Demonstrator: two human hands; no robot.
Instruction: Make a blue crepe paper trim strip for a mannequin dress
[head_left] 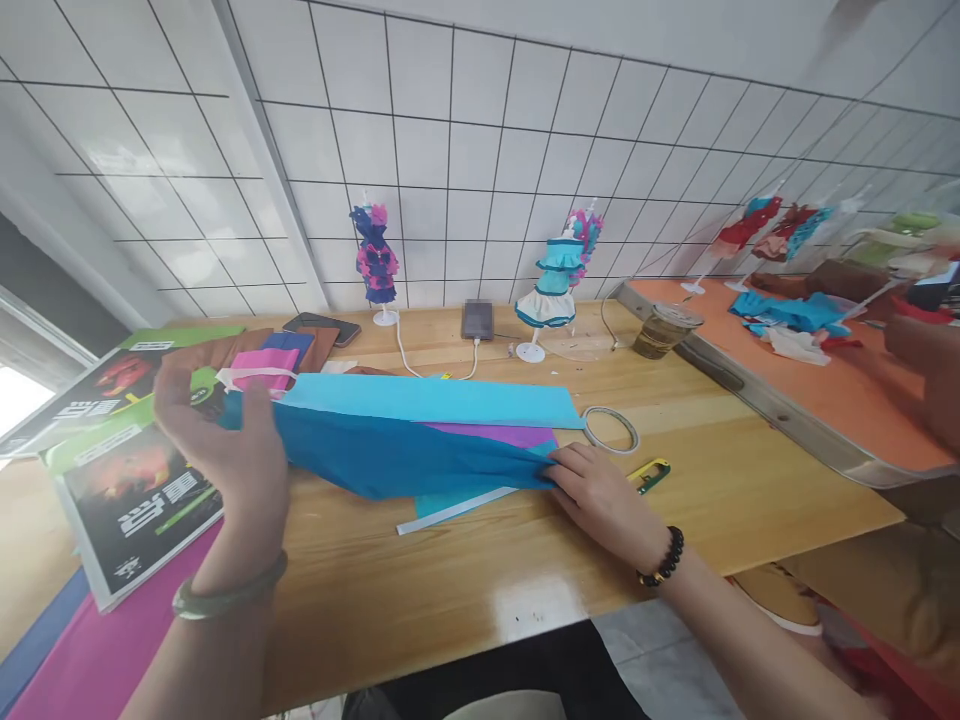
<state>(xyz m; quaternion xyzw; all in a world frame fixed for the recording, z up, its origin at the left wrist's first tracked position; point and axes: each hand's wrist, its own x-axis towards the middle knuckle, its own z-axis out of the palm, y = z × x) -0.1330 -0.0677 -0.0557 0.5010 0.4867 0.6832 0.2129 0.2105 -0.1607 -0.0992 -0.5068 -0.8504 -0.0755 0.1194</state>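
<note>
A long strip of blue crepe paper [390,455] stretches across the middle, its upper band lighter than the lower sheet. My left hand [244,450] grips its left end, thumb and fingers curled; a thin white strip [259,374] shows at those fingers. At the right end, my right hand [604,495] has its fingers closed on the paper's edge. Beneath lie a purple piece [499,434] and a teal sheet with a white-edged border [457,510]. Near my right hand are a roll of tape [611,430] and a yellow-green box cutter [651,474].
Books with black-and-green covers [142,500] lie at left, over magenta sheets [135,610]. Against the tiled wall stand small dress stands [375,262] [551,285], with a power bank [478,320] between them. A plastic cup [664,330] is beside the orange table [817,390], where another person's arm shows.
</note>
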